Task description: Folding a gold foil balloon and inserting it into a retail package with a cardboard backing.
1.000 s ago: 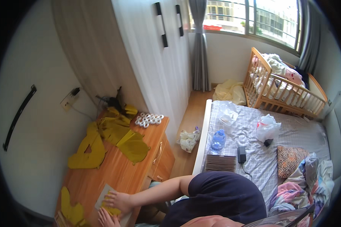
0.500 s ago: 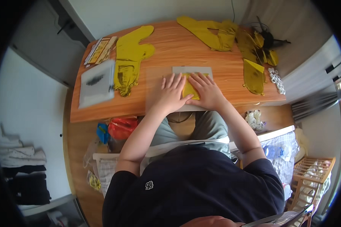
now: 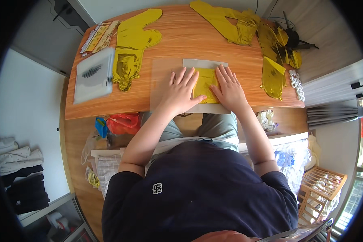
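A folded gold foil sheet [image 3: 205,82], crinkled and shiny, lies on a grey board [image 3: 197,63] near the table's front edge. Flat at its left side rests my left hand [image 3: 182,90], fingers spread, thumb reaching onto the foil. My right hand [image 3: 230,89] lies along the foil's right edge, its fingers stretched out and its thumb touching the foil. Under the left hand a clear plastic sheet [image 3: 158,76] spreads over the wood. Neither hand grips anything.
Flat gold foil balloons [image 3: 135,36] lie at the left and more foil balloons [image 3: 234,26] at the back right. A stack of clear plastic bags [image 3: 93,74] sits at the left edge. White rings [image 3: 297,85] and a black stand [image 3: 293,39] are at the right.
My hands have moved apart, the right one sliding to the right, and more of the folded foil shows between them. The whole view has shifted slightly.
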